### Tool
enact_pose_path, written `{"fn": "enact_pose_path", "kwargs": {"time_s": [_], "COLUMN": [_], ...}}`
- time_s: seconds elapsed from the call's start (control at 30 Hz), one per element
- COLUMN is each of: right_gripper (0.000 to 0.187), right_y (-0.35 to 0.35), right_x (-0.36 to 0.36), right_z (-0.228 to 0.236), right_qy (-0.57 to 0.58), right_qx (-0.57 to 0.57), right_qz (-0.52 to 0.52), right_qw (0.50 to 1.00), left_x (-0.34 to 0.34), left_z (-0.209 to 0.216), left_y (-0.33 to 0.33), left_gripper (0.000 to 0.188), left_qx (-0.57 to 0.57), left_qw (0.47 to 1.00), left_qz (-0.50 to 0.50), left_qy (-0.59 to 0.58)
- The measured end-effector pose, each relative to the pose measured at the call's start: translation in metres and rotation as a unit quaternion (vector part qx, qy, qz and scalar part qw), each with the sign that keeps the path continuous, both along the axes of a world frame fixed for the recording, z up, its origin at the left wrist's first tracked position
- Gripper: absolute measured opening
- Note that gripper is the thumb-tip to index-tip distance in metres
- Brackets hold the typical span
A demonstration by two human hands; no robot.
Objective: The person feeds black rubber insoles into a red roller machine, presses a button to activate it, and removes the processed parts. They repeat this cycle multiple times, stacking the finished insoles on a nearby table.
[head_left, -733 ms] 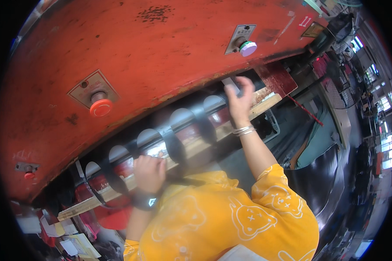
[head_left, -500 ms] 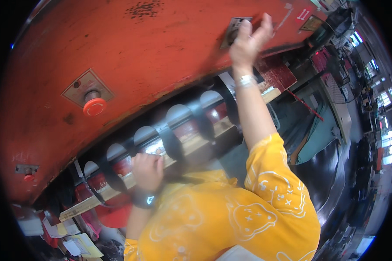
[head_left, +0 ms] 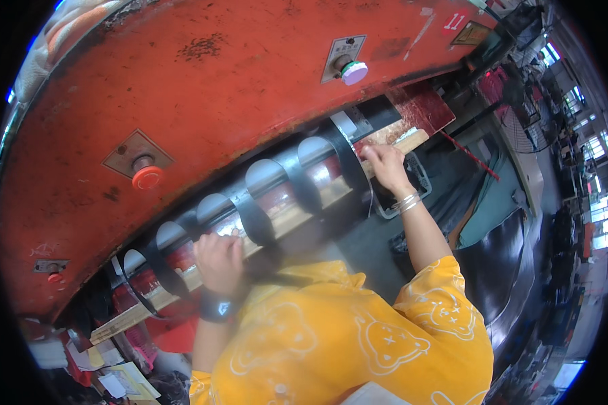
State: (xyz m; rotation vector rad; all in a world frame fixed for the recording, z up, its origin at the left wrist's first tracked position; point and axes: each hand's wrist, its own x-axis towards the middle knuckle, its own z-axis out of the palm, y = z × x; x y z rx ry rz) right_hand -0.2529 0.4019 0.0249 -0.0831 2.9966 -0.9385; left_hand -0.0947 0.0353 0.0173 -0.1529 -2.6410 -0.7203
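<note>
Black strips (head_left: 255, 219) are draped across a wooden board (head_left: 336, 194). Among them, the left hand (head_left: 219, 262) is held curled at the board's near edge; the right hand (head_left: 384, 166) is bent over its right end, beside the rightmost strip. Whether anything is gripped cannot be told. Beyond, a red machine (head_left: 250, 101) is fitted with buttons (head_left: 147, 177).
</note>
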Motion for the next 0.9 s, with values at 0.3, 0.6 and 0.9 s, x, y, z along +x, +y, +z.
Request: {"fn": "enact_pose_path", "kwargs": {"time_s": [0.3, 0.6, 0.9], "right_gripper": [0.032, 0.045, 0.080], "right_y": [-0.001, -0.006, -0.145], "right_x": [0.027, 0.029, -0.062], "right_z": [-0.006, 0.021, 0.022], "right_qy": [0.080, -0.071, 0.150], "right_qx": [0.094, 0.128, 0.092], "right_qz": [0.057, 0.052, 0.102], "right_qw": [0.991, 0.988, 0.979], "left_x": [0.004, 0.025, 0.012], "left_z": [-0.008, -0.007, 0.025], "left_y": [0.002, 0.003, -0.027], "left_gripper": [0.007, 0.006, 0.007], "left_qx": [-0.020, -0.020, 0.106], "left_qw": [1.000, 1.000, 0.975], "left_qz": [0.011, -0.010, -0.128], "left_qy": [0.017, 0.012, -0.145]}}
